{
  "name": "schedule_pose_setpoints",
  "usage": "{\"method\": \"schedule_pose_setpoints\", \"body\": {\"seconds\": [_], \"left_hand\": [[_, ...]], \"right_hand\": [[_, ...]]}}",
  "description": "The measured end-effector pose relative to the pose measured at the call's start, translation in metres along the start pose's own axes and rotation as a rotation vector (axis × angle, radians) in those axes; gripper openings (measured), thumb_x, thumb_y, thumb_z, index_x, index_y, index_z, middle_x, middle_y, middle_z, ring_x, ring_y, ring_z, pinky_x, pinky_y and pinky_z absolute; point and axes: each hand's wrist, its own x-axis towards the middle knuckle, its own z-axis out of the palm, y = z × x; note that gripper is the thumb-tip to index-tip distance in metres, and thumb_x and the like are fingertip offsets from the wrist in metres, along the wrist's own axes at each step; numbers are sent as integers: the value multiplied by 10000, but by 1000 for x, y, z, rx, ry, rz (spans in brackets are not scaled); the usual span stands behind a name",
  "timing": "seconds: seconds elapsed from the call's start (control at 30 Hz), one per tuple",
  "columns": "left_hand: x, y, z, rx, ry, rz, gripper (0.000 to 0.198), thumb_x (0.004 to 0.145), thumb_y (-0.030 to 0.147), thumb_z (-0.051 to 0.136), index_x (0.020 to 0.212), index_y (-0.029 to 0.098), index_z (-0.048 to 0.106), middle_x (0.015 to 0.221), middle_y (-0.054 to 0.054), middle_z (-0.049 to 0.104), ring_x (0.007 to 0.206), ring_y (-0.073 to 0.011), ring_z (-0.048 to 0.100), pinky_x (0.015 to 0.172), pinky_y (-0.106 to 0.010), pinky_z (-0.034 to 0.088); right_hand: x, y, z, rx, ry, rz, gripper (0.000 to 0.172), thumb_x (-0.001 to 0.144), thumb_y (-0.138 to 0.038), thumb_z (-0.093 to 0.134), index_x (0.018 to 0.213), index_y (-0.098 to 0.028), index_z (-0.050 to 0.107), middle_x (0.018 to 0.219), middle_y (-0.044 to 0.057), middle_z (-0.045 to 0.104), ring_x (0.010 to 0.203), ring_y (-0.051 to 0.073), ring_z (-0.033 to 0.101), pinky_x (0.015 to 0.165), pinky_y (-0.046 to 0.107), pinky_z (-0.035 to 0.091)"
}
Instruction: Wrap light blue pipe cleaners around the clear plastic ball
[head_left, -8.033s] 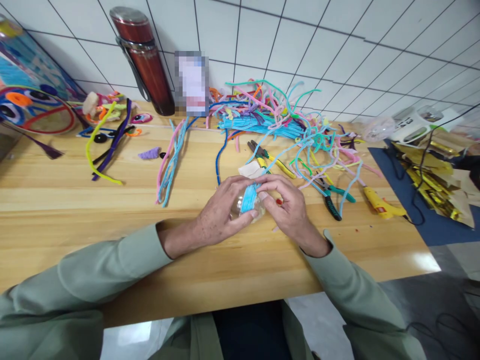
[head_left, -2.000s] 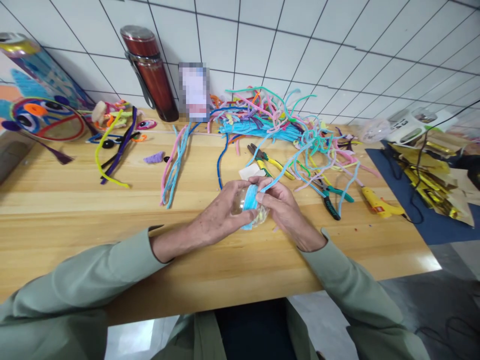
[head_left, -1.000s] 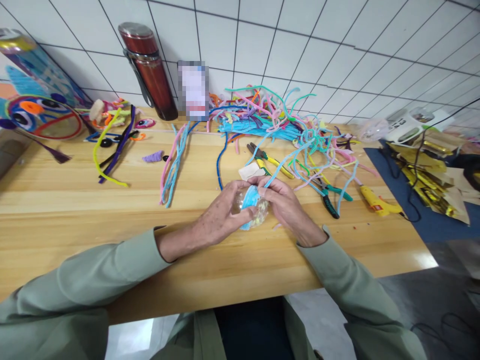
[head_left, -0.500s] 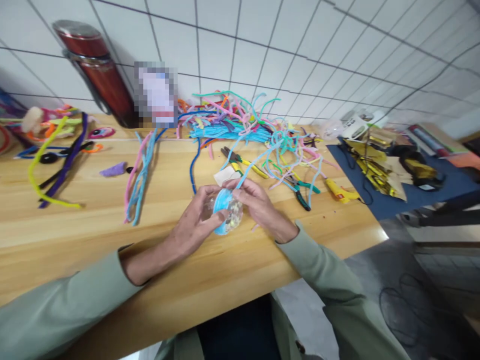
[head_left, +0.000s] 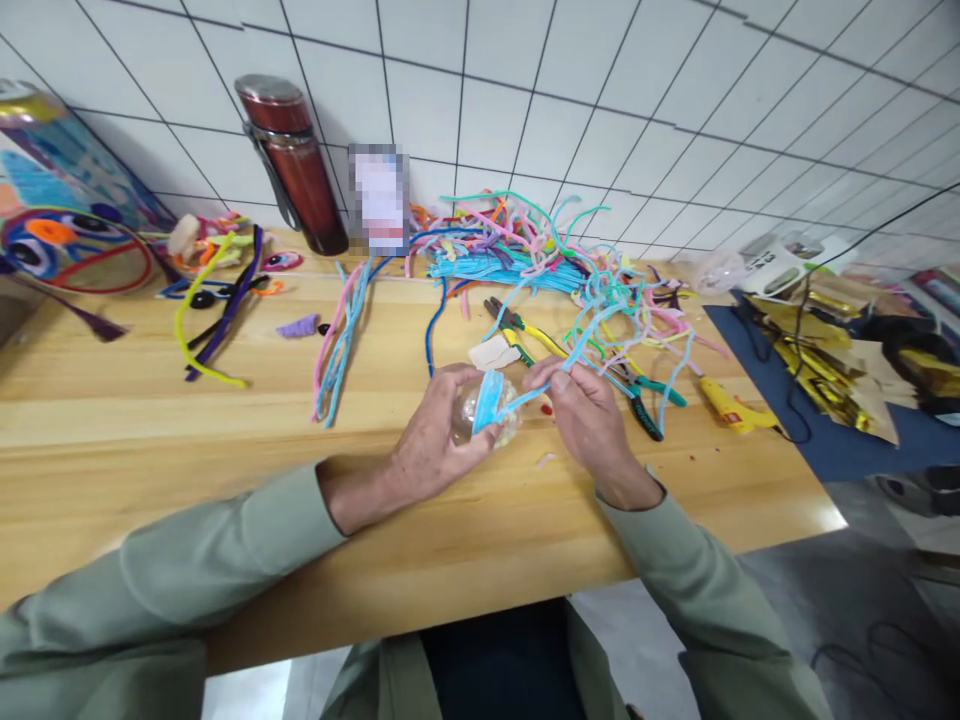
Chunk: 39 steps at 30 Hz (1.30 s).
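My left hand [head_left: 435, 437] is closed around a clear plastic ball [head_left: 466, 412], its thumb pressed on the near side. A band of light blue pipe cleaner [head_left: 489, 398] wraps the ball's middle. From the thumb, the loose length of that pipe cleaner runs up to the right. My right hand [head_left: 589, 425] pinches this length a short way right of the ball, and its end sticks out above the fingers. What the ball has inside is hard to make out. Just behind the ball lies a white scrap [head_left: 493, 353].
Behind my hands are pliers [head_left: 510, 325], teal-handled cutters [head_left: 646, 410] and a heap of pipe cleaners [head_left: 510, 268]. A yellow glue gun [head_left: 731, 405] lies to the right. Farther left are twisted pipe cleaners [head_left: 343, 345], a purple cone [head_left: 298, 326] and a red thermos [head_left: 300, 180].
My right hand has moved off the ball to the right, drawing the blue pipe cleaner out with it. My left hand still holds the ball. The camera view has swung left.
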Motion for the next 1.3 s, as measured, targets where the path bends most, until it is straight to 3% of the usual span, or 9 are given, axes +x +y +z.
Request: {"method": "schedule_pose_setpoints", "body": {"seconds": [0.17, 0.5, 0.6, 0.73, 0.83, 0.93, 1.03, 1.13, 1.3], "left_hand": [[1, -4, 4, 76, 55, 129, 579, 961, 266, 732, 1474, 248, 464, 1443, -151, 595, 1369, -321, 614, 1179, -537, 537], [1, -3, 7, 89, 101, 186, 625, 935, 267, 753, 1487, 268, 459, 1478, -157, 559, 1412, -338, 573, 1189, -562, 532], [0, 1, 6, -19, 66, 63, 576, 925, 291, 772, 1433, 252, 503, 1448, -148, 596, 1375, -329, 600, 1187, -553, 522], [2, 8, 2, -415, 28, -289, 465, 968, 419, 770, 1347, 251, 559, 1293, -83, 684, 1165, -259, 689, 985, -419, 609], [11, 16, -7, -620, 152, -375, 456, 932, 515, 807, 1270, 265, 631, 1220, -43, 705, 1074, -227, 689, 855, -334, 602], [20, 26, -21, -669, 326, -293, 484, 867, 550, 872, 1230, 295, 677, 1200, -21, 717, 1012, -214, 680, 826, -330, 589], [23, 32, -30, -549, 377, -81, 617, 770, 542, 967, 1255, 296, 677, 1274, -20, 709, 1190, -257, 655, 1043, -391, 563], [18, 22, -24, -547, 268, -235, 562, 850, 556, 892, 1296, 303, 661, 1255, -40, 693, 1136, -261, 659, 938, -378, 582], [10, -1, -9, -584, 136, -431, 535, 870, 571, 850, 1266, 260, 670, 1192, -58, 699, 1058, -257, 666, 841, -345, 579]], "right_hand": [[-3, -6, -5, -87, -83, -74, 370, 1035, -597, 703, 887, -277, 813, 907, 33, 748, 907, 241, 693, 869, 398, 542], [-11, -41, -4, -305, -192, -299, 263, 1127, -418, 610, 1066, -317, 846, 973, 21, 790, 928, 218, 733, 874, 380, 551], [-7, -44, -9, -400, -134, -202, 285, 1125, -474, 603, 1138, -316, 840, 993, 18, 803, 909, 210, 740, 847, 362, 556], [-6, -42, -17, -480, -135, -22, 346, 1101, -520, 622, 1290, -282, 788, 1024, 30, 815, 909, 208, 750, 823, 350, 580], [-18, -38, -33, -559, -154, 31, 308, 1059, -475, 688, 1256, -261, 791, 1061, 44, 829, 956, 213, 769, 858, 355, 594], [-36, -31, -72, -695, -42, 20, 274, 1028, -461, 713, 1190, -265, 815, 1050, 47, 837, 968, 223, 777, 910, 381, 608], [-50, -23, -137, -921, 217, 88, 296, 1013, -468, 686, 1163, -254, 827, 1063, 69, 850, 971, 248, 788, 909, 409, 626], [-59, -18, -207, -1196, 452, 185, 321, 988, -422, 628, 1130, -210, 823, 1110, 118, 860, 961, 278, 798, 891, 435, 641], [-73, -13, -281, -1376, 527, 245, 333, 899, -253, 602, 1146, -181, 814, 1177, 179, 848, 1104, 353, 776, 1036, 543, 604]]}}
